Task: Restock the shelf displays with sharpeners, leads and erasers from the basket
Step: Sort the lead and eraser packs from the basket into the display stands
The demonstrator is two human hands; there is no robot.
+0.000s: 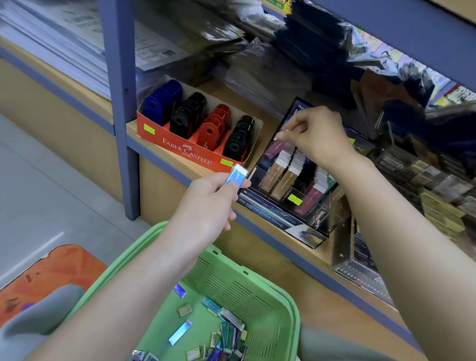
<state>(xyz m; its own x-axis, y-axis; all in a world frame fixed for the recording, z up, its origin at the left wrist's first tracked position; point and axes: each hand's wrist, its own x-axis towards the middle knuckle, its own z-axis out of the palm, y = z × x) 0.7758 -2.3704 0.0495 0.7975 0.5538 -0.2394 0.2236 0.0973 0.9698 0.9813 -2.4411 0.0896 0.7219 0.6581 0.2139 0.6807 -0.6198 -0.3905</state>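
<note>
My left hand (209,203) pinches a blue lead case (236,176) in front of the shelf edge. My right hand (316,135) pinches a purple lead case (278,145) at the back of the clear lead display (290,182), which holds rows of brown, purple and dark cases. A red Faber-Castell box (189,151) of blue, black and red sharpeners stands to its left. The green basket (269,288) sits below on my lap, with several loose lead cases and small erasers (214,348) in it.
A blue metal upright (121,104) divides the shelf at the left. Small boxed items (440,194) fill the shelf to the right of the display. Packaged stationery hangs behind. An orange stool (40,276) stands on the grey floor at the lower left.
</note>
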